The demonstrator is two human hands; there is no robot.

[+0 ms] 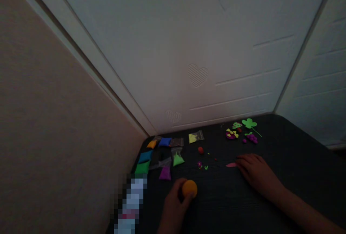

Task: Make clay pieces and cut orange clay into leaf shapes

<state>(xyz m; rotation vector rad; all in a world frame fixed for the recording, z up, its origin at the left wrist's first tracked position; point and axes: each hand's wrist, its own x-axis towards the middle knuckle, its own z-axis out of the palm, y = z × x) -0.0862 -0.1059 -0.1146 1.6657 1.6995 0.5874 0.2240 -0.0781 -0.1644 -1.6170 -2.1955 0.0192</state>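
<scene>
My left hand (175, 202) is closed around an orange clay ball (189, 188), thumb and fingers on its sides, low over the dark table. Further right, my right hand (252, 171) lies palm down with its fingertips on one end of a flat, pointed pink modelling tool (231, 165); the rest of that tool is hidden under the fingers. Between the hands are a small purple flower (199, 164), a tiny green leaf piece (206, 167) and a red clay lump (200, 150).
Clay bags lie at left, among them a purple bag (165, 172), a light green bag (178, 159) and a yellow bag (193, 138). Finished-looking shapes sit at back right: a green clover (249, 123), purple grapes (252, 138) and a purple-yellow piece (231, 134). A white panel (167, 46) stands behind the table.
</scene>
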